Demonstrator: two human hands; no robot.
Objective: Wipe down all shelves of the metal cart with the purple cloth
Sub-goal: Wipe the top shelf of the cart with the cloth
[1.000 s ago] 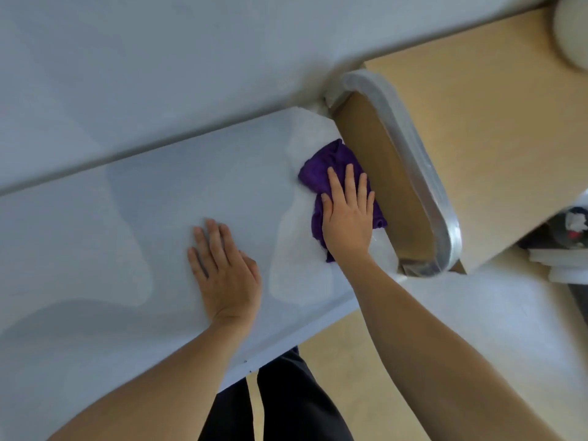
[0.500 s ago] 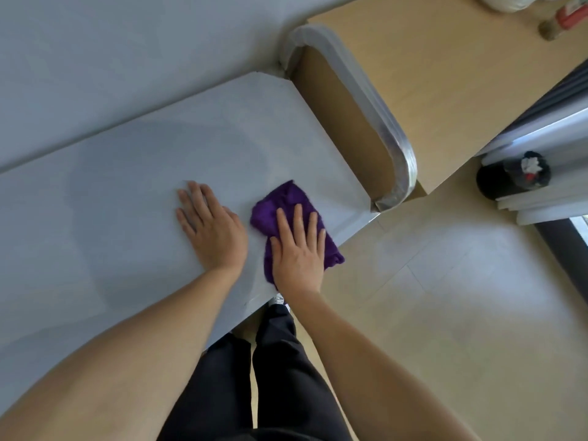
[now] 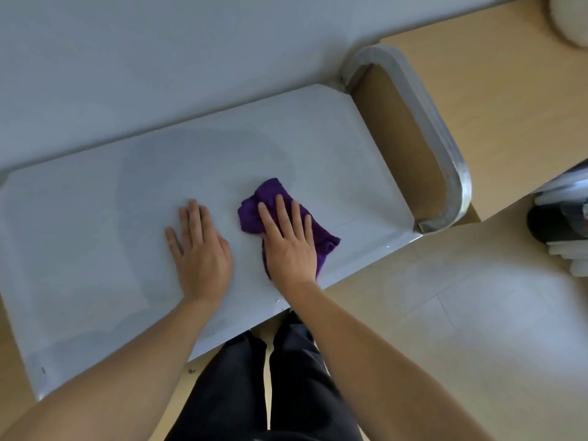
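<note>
We are pressing the purple cloth point(image 3: 288, 218) flat under our straight-fingered right hand point(image 3: 291, 246) on the cart's top shelf point(image 3: 95, 237), near its front edge, while our left hand point(image 3: 199, 249) is resting open-palmed just beside it.

The purple cloth point(image 3: 270, 192) lay crumpled on the metal cart's top shelf point(image 3: 334, 148), right of its middle and close to the near edge, pressed flat under the right hand point(image 3: 291, 249). The shelf was a flat pale-grey sheet with darker smears. A rounded metal handle point(image 3: 445, 160) looped at its right end.
</note>
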